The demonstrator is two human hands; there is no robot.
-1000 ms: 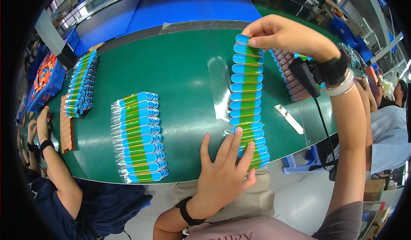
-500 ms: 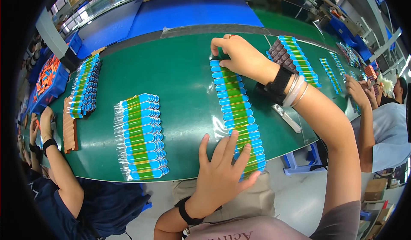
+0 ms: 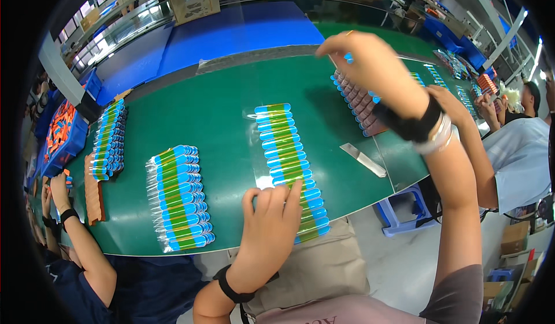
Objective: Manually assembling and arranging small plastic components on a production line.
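Head view, L to R: at far left of frame a co-worker's hand point(image 3: 59, 186) rests at the edge of the green table point(image 3: 231, 93), next to a blue bin point(image 3: 60, 142) of orange parts. Two bundles of blue-capped green tubes lie nearby: one bundle at upper left point(image 3: 108, 139), another stack at lower left point(image 3: 180, 197). Centre frame, a long strip of the same tubes point(image 3: 287, 162) in clear wrap runs from mid-table to the near edge. Left hand point(image 3: 272, 226), fingers spread and flat, presses on the strip's lower end. Right hand point(image 3: 370, 64), w/ black wristband, hovers upper right over a row of brownish tubes point(image 3: 355, 101), fingers curled loosely; can't tell if it holds anything. A flat metal blade point(image 3: 363, 160) lies right of the strip. Another person's arm point(image 3: 468, 133) reaches in at right.
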